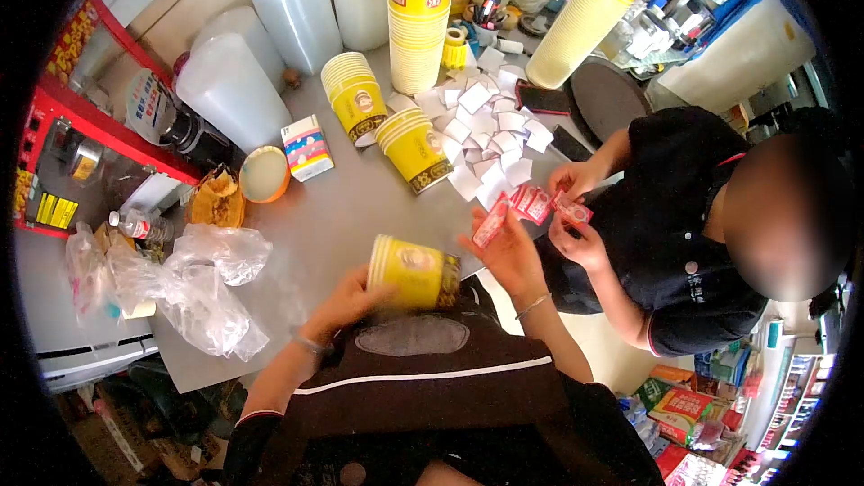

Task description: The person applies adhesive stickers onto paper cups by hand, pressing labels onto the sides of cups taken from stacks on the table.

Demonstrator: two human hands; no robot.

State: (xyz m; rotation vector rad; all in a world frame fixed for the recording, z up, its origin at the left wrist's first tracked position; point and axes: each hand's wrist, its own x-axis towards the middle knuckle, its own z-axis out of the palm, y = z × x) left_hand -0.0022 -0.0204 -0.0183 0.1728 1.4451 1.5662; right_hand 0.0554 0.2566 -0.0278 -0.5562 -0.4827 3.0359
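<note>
My left hand (349,306) is closed round a short stack of yellow paper cups (409,270), tipped on its side near the table's front edge. The hand and cups are slightly blurred. To the right, my right hand (511,256) is raised, palm partly up, with small red printed slips (490,223) at its fingers; whether these are cards or stickers I cannot tell. More red slips (531,204) lie between my fingers and a co-worker's hands (580,238), which hold a similar piece. Two other stacks of yellow cups (414,148) lie tilted on the table behind.
White paper pieces (486,117) are scattered beside a phone (543,97). Tall cup stacks (418,45) stand at the back. A tissue box (307,148), an orange-rimmed bowl (265,174) and plastic bags (202,283) occupy the left. The co-worker (684,234) stands close on my right.
</note>
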